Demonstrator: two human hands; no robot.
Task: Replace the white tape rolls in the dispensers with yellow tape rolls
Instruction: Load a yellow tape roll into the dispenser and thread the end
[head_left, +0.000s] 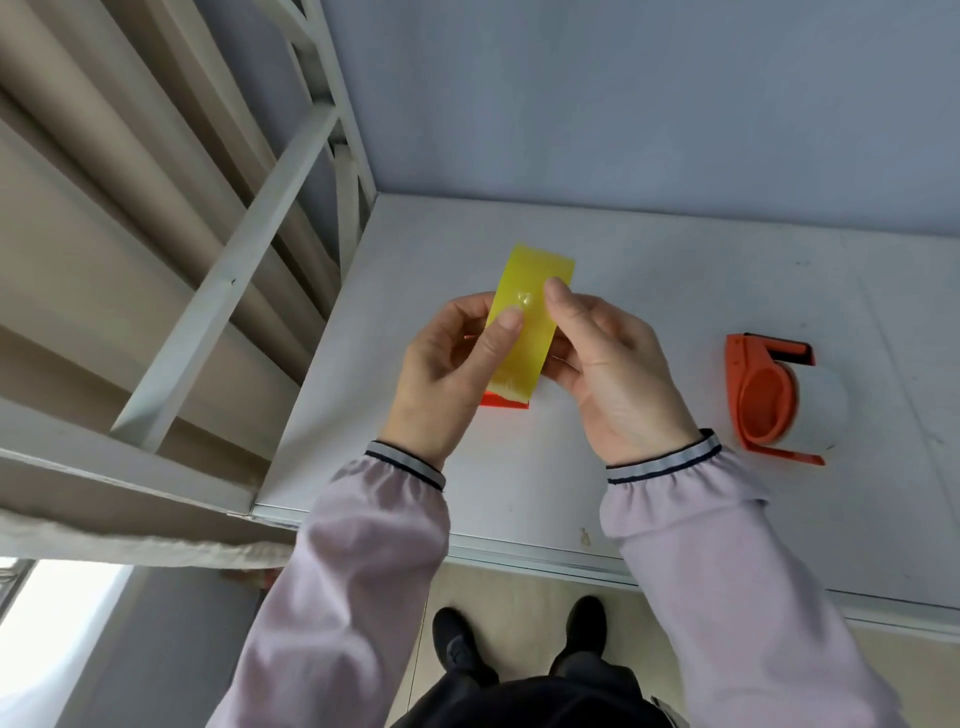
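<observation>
Both my hands hold a yellow tape roll (530, 312) seen edge-on above the white table (675, 270). My left hand (447, 374) grips its left side with the thumb on the yellow face. My right hand (608, 364) holds the right side, thumb pressed near the top. Orange plastic of a dispenser (501, 400) shows just under the roll's lower end; most of it is hidden by my hands. A second orange dispenser (763, 400) with a white tape roll (821, 410) in it lies on the table to the right, untouched.
A white metal bed frame (234, 270) stands close on the left of the table. A grey wall (623, 93) backs the table. The table's front edge (545, 558) runs below my wrists, with my feet on the floor under it.
</observation>
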